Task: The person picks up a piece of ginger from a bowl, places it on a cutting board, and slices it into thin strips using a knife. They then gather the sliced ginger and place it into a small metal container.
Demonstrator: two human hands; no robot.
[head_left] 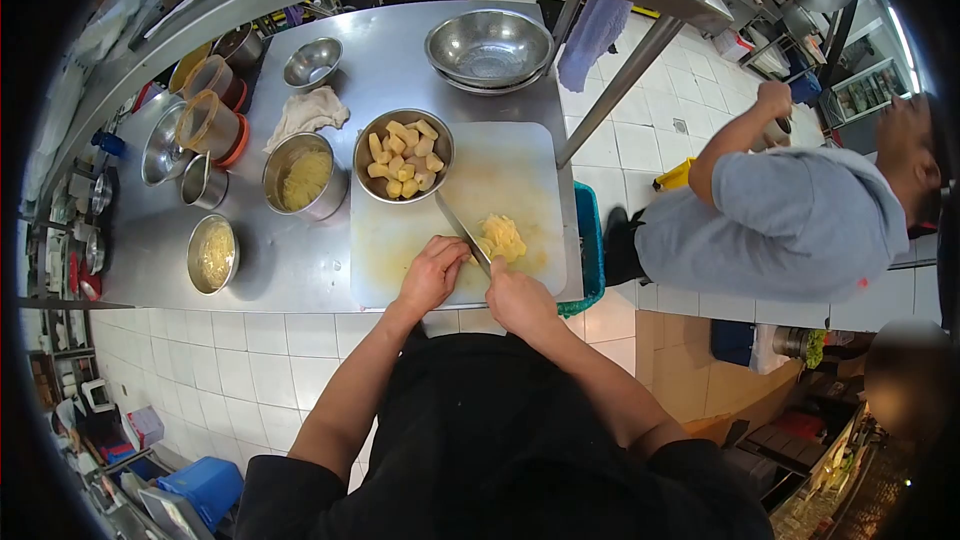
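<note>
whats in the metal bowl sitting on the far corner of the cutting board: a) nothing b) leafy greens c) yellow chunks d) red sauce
c: the metal bowl on the cutting board holds pale yellow chunks, just beyond the knife in the right hand.

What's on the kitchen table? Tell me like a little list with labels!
Place: steel table in a kitchen
Right hand: grips knife
Left hand: on white cutting board, beside the blade
Under the knife: yellow pieces
Nearby: bowl of yellow chunks
Also there: person in grey, to the right
</note>
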